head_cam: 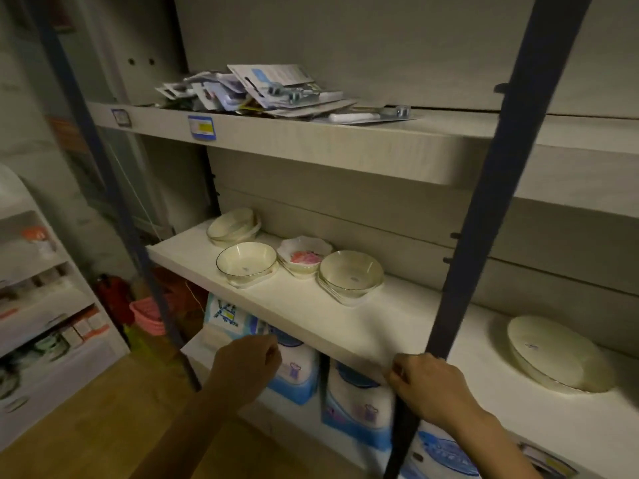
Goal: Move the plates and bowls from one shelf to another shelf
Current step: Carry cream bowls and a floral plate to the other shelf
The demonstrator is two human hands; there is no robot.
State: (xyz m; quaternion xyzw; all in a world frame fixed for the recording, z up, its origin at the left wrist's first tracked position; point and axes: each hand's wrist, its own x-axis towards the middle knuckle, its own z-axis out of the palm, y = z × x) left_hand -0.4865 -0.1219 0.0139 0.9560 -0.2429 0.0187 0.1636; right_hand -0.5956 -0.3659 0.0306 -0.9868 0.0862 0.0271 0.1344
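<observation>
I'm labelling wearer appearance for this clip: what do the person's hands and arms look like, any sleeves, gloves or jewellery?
Both hands are bare: the left hand and the right hand wear no gloves. No rings, watch or bracelet show at the fingers or wrists, though the dim light and blur could hide small ones. Both forearms are uncovered as far as the picture's bottom edge, so no sleeve is in view.

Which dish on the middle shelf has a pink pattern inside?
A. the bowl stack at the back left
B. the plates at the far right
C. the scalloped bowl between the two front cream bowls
C: the scalloped bowl shows pink inside; the other dishes look plain cream.
</observation>
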